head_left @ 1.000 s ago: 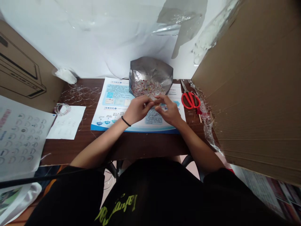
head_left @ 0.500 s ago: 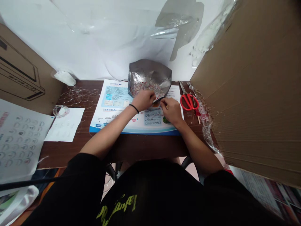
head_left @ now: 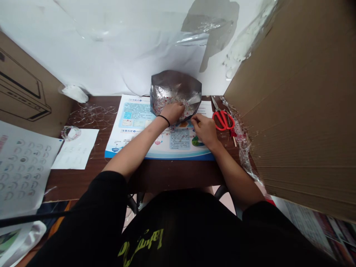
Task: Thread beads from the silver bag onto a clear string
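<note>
Since the earlier frames, the left hand (head_left: 172, 112) has been moving away from the right and is now reaching farther into the mouth of the silver bag (head_left: 178, 79), where its fingertips are sinking toward the loose beads (head_left: 164, 104). Its fingers are curling downward and hiding their own tips, so I cannot tell whether they are spreading, closing or holding a bead. Around that wrist a black band (head_left: 164, 119) is sitting.

Meanwhile the right hand (head_left: 204, 129) is hovering just beside the bag's front right corner, over the printed sheet (head_left: 133, 142). Its thumb and fingertips are bunching narrowly, though I cannot tell whether they are meeting or gripping anything so small. Between the hands, tiny pale and reddish bits are showing on the sheet in front of the bag, too blurred for me to say whether they are strung.

The bag is standing open against the white wall covering (head_left: 116, 55), its mouth facing the person, with the beads lying in its lower part. To the right, red-handled scissors (head_left: 223, 119) are lying near the right hand, blades pointing toward the wall. Well over to the left, clear thread (head_left: 94, 113) is tangling on the table (head_left: 167, 174), and a beaded ring (head_left: 65, 133) is resting partly on a small white paper (head_left: 79, 152).
</note>
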Tool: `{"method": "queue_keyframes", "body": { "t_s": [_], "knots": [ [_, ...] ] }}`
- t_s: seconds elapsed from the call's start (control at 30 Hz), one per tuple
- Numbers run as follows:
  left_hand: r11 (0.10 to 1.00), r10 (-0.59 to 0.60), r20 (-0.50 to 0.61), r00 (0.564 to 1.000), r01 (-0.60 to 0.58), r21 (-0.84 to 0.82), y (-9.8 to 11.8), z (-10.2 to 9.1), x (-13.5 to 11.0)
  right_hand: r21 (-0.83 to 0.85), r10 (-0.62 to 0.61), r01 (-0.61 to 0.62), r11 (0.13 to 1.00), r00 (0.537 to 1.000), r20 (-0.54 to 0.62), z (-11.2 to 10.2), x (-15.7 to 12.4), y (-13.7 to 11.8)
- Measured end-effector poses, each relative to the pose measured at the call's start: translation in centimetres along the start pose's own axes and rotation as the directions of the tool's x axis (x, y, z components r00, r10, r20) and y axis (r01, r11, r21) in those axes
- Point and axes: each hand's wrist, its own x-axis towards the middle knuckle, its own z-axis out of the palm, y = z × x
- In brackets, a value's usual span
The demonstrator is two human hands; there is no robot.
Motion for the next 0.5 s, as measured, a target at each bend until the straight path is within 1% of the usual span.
{"method": "queue_keyframes", "body": {
  "t_s": [0.07, 0.17, 0.23, 0.27, 0.3, 0.33, 0.37, 0.43, 0.47, 0.5],
  "knots": [
    [0.999, -0.021, -0.042, 0.999, 0.019, -0.044, -0.1, -0.5, -0.2, 0.003, -0.009, 0.009, 1.000, 1.000, 0.006, 0.0, 0.0, 0.1],
    [0.975, -0.123, -0.149, 0.981, 0.092, -0.201, -0.2, -1.8, -1.2, 0.021, -0.032, 0.032, 0.999, 0.999, 0.005, 0.0, 0.0, 0.2],
    [0.911, -0.208, -0.218, 0.954, 0.108, -0.397, 0.0, -2.6, -2.6, 0.052, -0.042, 0.042, 0.998, 0.999, 0.007, 0.1, -0.1, 0.0],
    [0.846, -0.256, -0.219, 0.942, 0.109, -0.522, 0.2, -2.9, -3.5, 0.072, -0.040, 0.040, 0.997, 0.999, 0.011, 0.1, -0.2, -0.1],
    [0.747, -0.298, -0.179, 0.938, 0.112, -0.655, 0.5, -3.0, -4.5, 0.095, -0.036, 0.034, 0.995, 0.999, 0.018, 0.2, -0.3, -0.3],
    [0.611, -0.325, -0.103, 0.940, 0.125, -0.782, 0.9, -3.0, -5.6, 0.122, -0.029, 0.026, 0.992, 0.999, 0.024, 0.2, -0.3, -0.6],
    [0.466, -0.339, -0.020, 0.941, 0.149, -0.872, 1.4, -2.8, -6.7, 0.158, -0.017, 0.012, 0.987, 0.999, 0.032, 0.1, -0.4, -0.9],
    [0.195, -0.376, 0.112, 0.920, 0.197, -0.961, 2.3, -2.2, -8.6, 0.275, 0.029, -0.045, 0.961, 0.998, 0.062, 0.0, -0.7, -1.6],
    [0.086, -0.400, 0.154, 0.904, 0.204, -0.975, 2.6, -1.9, -9.4, 0.355, 0.065, -0.094, 0.930, 0.994, 0.093, 0.0, -0.8, -1.9],
    [-0.004, -0.416, 0.186, 0.890, 0.203, -0.979, 2.9, -1.6, -9.9, 0.437, 0.099, -0.145, 0.888, 0.987, 0.127, -0.1, -0.8, -2.2]
  ]
}}
